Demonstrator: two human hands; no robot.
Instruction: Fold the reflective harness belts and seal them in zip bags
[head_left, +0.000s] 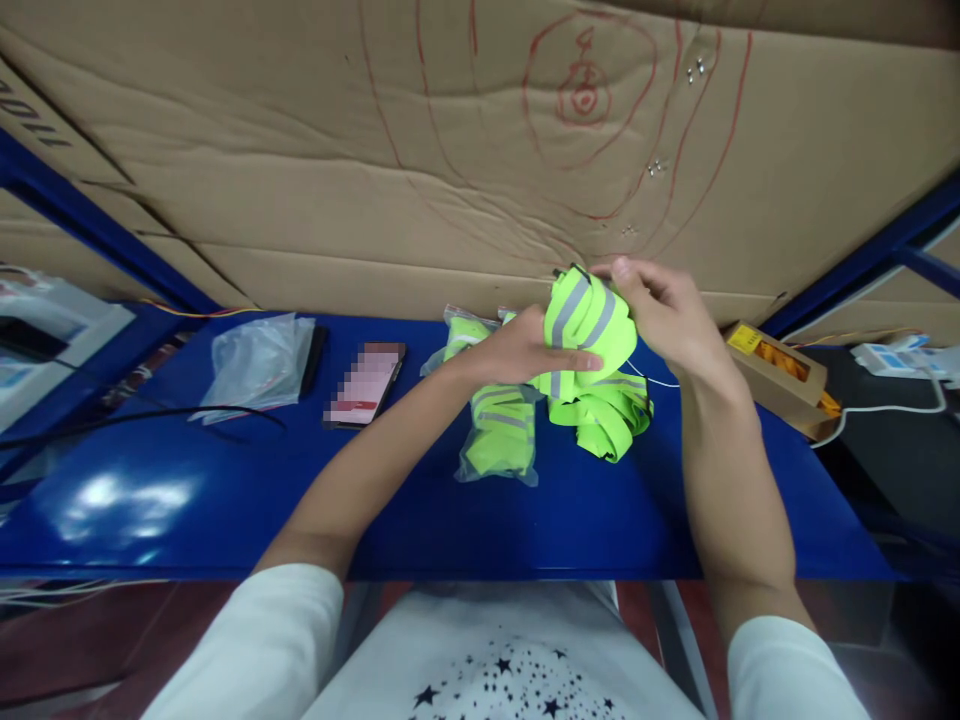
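My left hand [525, 352] and my right hand [664, 310] both grip a folded neon-yellow reflective vest [589, 318] with grey stripes, held just above the blue table [225, 500]. The left thumb lies across its lower edge; the right fingers pinch its top right corner. Under it lies another loose yellow vest [604, 418]. Just left of that, a bagged vest [501, 432] in clear plastic rests on the table, with another bagged one [463, 335] behind it.
A phone [365, 384] lies left of the vests, beside an empty clear plastic bag [259, 362] and a black cable [150, 415]. A small cardboard box [780, 375] and white power strip [896, 358] sit at right. Cardboard sheets [300, 150] form the back wall.
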